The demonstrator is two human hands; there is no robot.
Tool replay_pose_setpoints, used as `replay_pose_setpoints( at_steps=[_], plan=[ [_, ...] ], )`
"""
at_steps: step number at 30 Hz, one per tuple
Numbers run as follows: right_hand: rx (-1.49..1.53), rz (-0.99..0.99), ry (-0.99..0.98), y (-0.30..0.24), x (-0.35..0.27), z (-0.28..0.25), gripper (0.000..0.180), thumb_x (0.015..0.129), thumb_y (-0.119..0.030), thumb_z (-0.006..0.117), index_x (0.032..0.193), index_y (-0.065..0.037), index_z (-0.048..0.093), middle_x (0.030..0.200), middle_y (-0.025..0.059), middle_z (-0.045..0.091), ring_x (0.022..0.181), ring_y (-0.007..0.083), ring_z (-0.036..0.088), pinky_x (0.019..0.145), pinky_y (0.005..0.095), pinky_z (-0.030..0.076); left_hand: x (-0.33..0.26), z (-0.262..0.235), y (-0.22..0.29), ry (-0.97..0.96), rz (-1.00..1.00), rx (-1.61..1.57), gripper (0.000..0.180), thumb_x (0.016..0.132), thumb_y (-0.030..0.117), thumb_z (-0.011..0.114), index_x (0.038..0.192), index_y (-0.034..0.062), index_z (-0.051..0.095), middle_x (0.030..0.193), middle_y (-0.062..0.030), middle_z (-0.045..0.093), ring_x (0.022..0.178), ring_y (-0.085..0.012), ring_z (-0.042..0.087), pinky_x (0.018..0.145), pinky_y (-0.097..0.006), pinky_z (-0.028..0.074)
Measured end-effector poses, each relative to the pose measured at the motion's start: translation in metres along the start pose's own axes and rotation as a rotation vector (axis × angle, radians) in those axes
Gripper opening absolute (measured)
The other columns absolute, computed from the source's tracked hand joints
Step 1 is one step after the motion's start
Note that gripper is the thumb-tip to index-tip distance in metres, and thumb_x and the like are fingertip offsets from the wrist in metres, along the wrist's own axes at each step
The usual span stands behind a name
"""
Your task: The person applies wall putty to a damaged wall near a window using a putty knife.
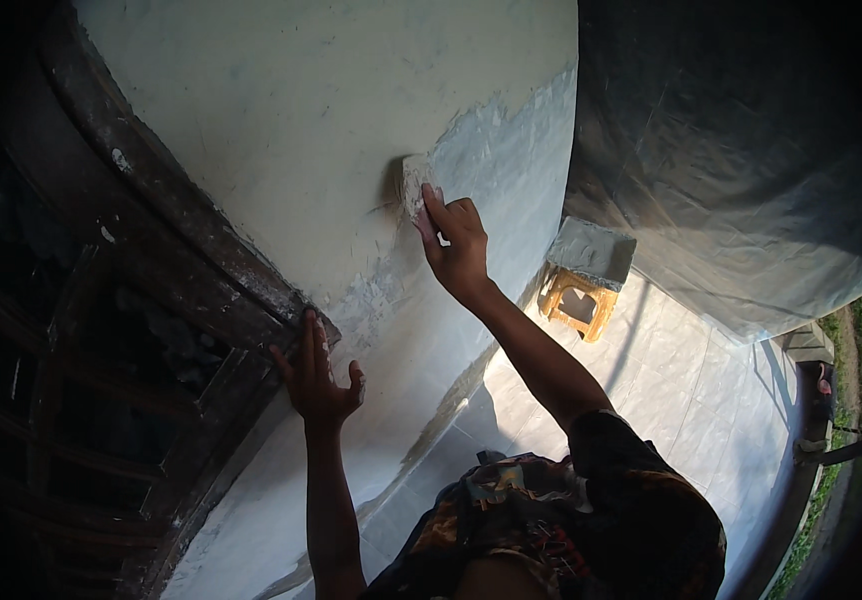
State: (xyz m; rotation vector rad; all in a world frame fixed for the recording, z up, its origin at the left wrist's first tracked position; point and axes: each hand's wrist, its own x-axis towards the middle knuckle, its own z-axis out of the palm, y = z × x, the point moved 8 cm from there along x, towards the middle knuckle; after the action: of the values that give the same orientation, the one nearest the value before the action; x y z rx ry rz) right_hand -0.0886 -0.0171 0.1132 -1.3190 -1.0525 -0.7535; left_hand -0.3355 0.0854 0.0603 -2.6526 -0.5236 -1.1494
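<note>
My right hand (pixel 459 245) grips a flat putty scraper (pixel 415 185) smeared with whitish filler, its blade against the wall (pixel 331 110). Around it the wall is dull cream, while rougher white-grey filler (pixel 501 150) covers the surface to the right and below. My left hand (pixel 320 375) lies with fingers stretched out against the corner of the dark wooden window frame (pixel 216 255). Its fingers carry white smears and hold nothing.
A yellow stool (pixel 578 301) stands on the pale tiled floor (pixel 651 370), carrying a grey, filler-stained tray (pixel 593 252). Dark plastic sheeting (pixel 721 170) hangs at the right. Grass (pixel 819 510) shows beyond the floor's right edge.
</note>
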Motion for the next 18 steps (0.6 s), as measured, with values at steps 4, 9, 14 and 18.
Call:
replay_pose_setpoints(
  at_steps=[4, 9, 14, 18],
  plan=[
    [-0.141, -0.115, -0.108, 0.004, -0.042, 0.025, 0.057, 0.075, 0.003, 0.072, 0.131, -0.002, 0.06, 0.084, 0.0103, 0.06, 0.08, 0.0273, 0.055, 0.071, 0.0362, 0.051, -0.003, 0.001, -0.002, 0.0, -0.009, -0.018, 0.072, 0.094, 0.047, 0.044, 0.152, 0.0076, 0.031, 0.153, -0.0145, 0.042, 0.138, -0.0313, 0.045, 0.117, -0.065, 0.008],
    [0.098, 0.047, -0.216, -0.007, -0.106, 0.01, 0.055, 0.075, 0.004, 0.073, 0.129, -0.001, 0.062, 0.074, 0.0071, 0.056, 0.069, 0.0218, 0.05, 0.063, 0.0313, 0.046, -0.004, 0.003, -0.005, -0.039, -0.036, -0.03, 0.073, 0.091, 0.047, 0.046, 0.149, 0.0024, 0.038, 0.154, -0.014, 0.041, 0.14, -0.0308, 0.043, 0.116, -0.066, 0.008],
    [0.084, 0.052, 0.026, -0.014, -0.014, -0.004, 0.054, 0.075, 0.008, 0.068, 0.128, 0.0, 0.062, 0.073, 0.0069, 0.055, 0.07, 0.0209, 0.049, 0.061, 0.031, 0.045, -0.001, -0.004, -0.003, -0.022, -0.025, -0.076, 0.073, 0.094, 0.044, 0.047, 0.156, 0.0124, 0.025, 0.154, -0.016, 0.04, 0.139, -0.0319, 0.044, 0.117, -0.065, 0.003],
    [-0.099, -0.069, -0.073, -0.019, -0.024, 0.029, 0.054, 0.078, 0.005, 0.068, 0.131, -0.001, 0.06, 0.081, 0.0084, 0.058, 0.078, 0.0271, 0.052, 0.074, 0.0373, 0.049, 0.002, -0.007, 0.0, -0.061, -0.04, -0.099, 0.073, 0.094, 0.043, 0.047, 0.155, 0.0093, 0.026, 0.154, -0.0165, 0.039, 0.139, -0.0327, 0.044, 0.117, -0.065, 0.0]
  ],
)
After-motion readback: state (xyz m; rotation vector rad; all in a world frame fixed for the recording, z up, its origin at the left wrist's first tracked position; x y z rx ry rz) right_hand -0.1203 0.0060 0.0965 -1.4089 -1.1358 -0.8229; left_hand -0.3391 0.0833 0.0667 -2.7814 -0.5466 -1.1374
